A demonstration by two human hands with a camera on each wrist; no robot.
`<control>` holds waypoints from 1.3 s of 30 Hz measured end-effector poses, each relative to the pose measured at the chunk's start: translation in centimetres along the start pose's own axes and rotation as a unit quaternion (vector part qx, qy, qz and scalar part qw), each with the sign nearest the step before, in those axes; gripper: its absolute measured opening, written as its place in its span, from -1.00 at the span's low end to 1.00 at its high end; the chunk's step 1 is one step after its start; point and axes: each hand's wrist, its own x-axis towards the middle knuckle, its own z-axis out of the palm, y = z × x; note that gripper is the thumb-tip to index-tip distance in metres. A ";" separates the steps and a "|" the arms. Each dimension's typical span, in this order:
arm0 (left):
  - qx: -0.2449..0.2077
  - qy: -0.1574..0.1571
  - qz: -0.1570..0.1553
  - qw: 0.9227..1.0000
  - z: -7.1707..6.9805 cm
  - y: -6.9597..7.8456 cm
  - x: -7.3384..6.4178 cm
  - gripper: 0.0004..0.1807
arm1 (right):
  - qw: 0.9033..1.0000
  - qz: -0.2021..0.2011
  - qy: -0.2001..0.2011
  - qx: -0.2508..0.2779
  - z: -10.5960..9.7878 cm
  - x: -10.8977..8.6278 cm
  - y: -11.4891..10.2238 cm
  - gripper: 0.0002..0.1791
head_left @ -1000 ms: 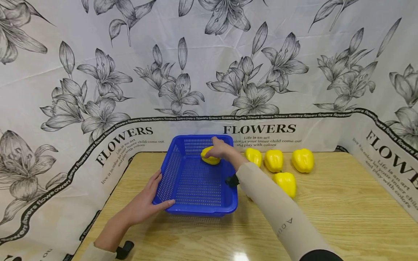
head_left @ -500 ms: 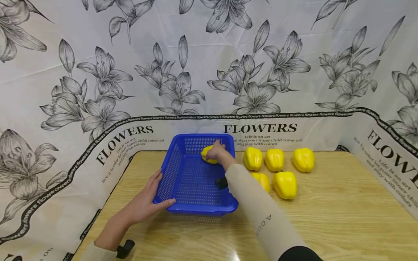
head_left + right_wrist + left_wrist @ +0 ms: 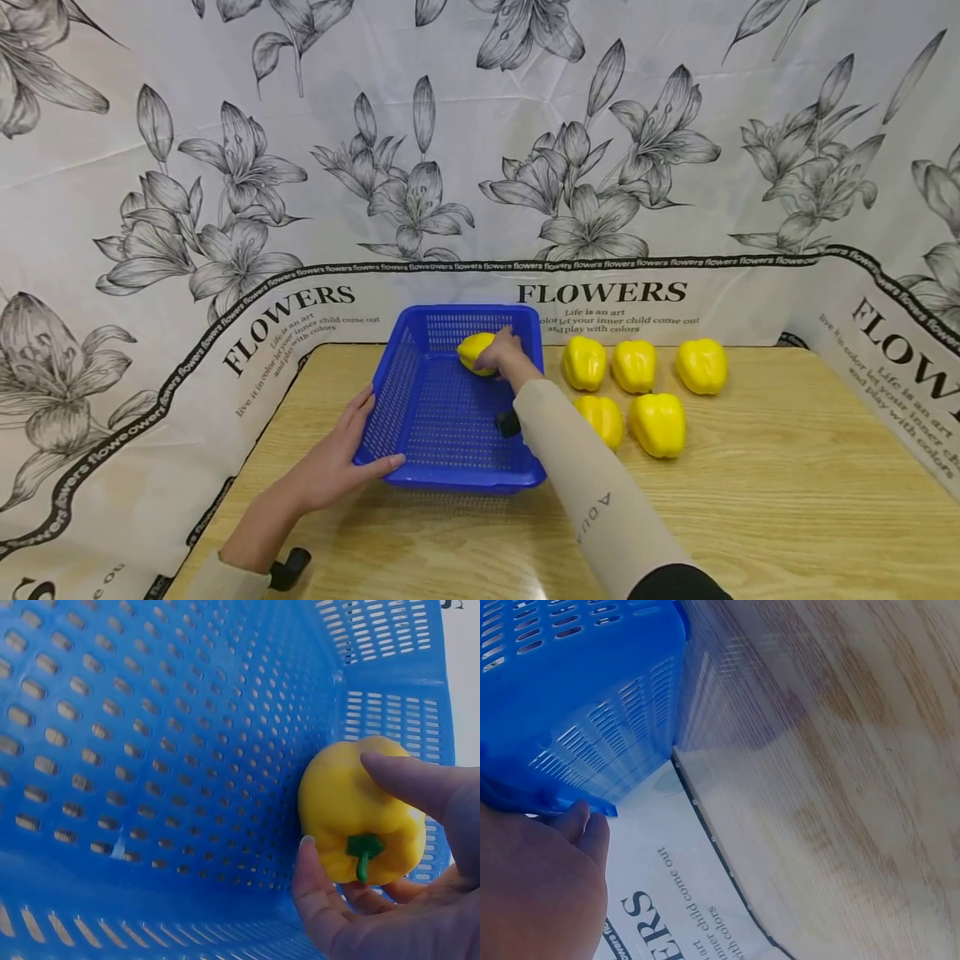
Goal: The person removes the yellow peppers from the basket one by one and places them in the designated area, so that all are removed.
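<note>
A blue perforated plastic basket stands on the wooden table, left of several yellow bell peppers. My left hand grips its near left corner, thumb over the rim and fingers along the outer side; the left wrist view shows the fingers curled at the rim. Inside the basket, at the far right corner, my right hand holds a yellow bell pepper. In the right wrist view the thumb lies on the pepper's side, with the other fingers around its green-stemmed end. From the head view, the hand covers part of this pepper.
To the basket's right lie more yellow bell peppers: three in a back row, including the rightmost pepper, and two in front, including the nearest pepper. A white flower-printed cloth hangs behind and beside the wooden table.
My right forearm has shifted left, uncovering a front-row pepper. The pepper in the right hand has moved slightly left inside the basket. The left hand keeps its grip on the basket.
</note>
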 end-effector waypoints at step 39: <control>0.000 0.001 0.002 1.000 0.0 0.1 -0.1 0.20 | 0.978 -0.207 0.019 0.025 -2.4 -2.8 -0.7 -0.28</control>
